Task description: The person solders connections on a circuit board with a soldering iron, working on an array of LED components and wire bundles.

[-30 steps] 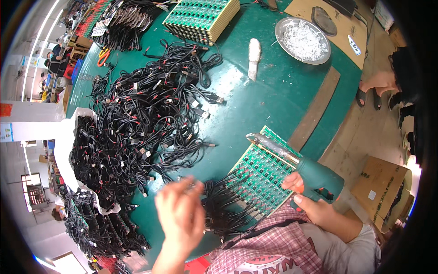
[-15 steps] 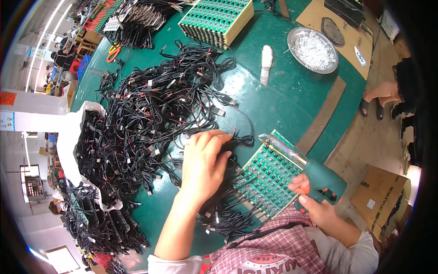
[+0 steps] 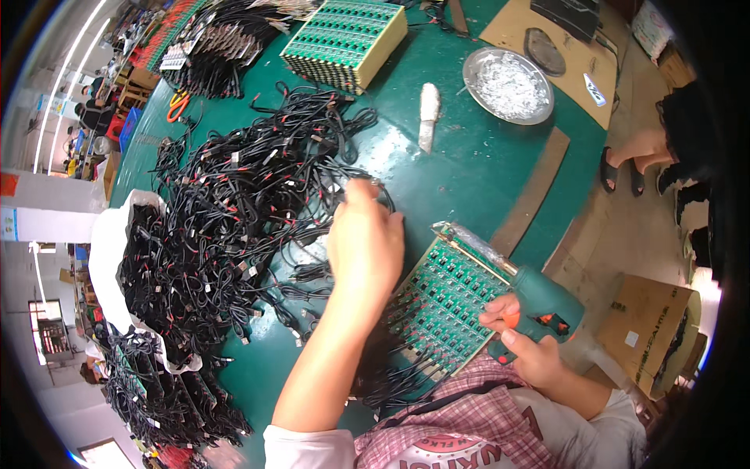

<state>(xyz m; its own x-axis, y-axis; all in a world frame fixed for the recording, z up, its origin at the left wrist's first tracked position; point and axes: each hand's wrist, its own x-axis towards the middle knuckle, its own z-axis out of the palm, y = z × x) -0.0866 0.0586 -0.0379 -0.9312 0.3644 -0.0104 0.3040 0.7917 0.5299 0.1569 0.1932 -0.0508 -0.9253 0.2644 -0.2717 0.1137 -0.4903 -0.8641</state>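
My left hand [image 3: 366,242] reaches to the near right edge of a big heap of black USB cables [image 3: 258,172] with red wire ends. Its fingers are curled together at a black cable [image 3: 378,184]; the fingertips are partly hidden. My right hand [image 3: 527,344] grips a green pistol-shaped tool [image 3: 547,303] with an orange trigger and a long metal nozzle. That nozzle lies over the far edge of a green circuit board panel [image 3: 449,301] in front of me. Black cables [image 3: 394,379] are attached along the panel's near left side and bunch beside it.
Beyond the heap stand a stack of circuit panels [image 3: 348,39] and orange-handled scissors [image 3: 178,105]. A wrapped knife [image 3: 428,117], a metal plate of silvery scraps [image 3: 508,86] and a flat brown strip [image 3: 533,191] lie farther off. A cardboard box [image 3: 644,332] sits on the floor at right.
My left hand has moved farther away, up to the cables at the heap's right edge, and its fingers have curled in. My right hand still holds the green tool over the panel.
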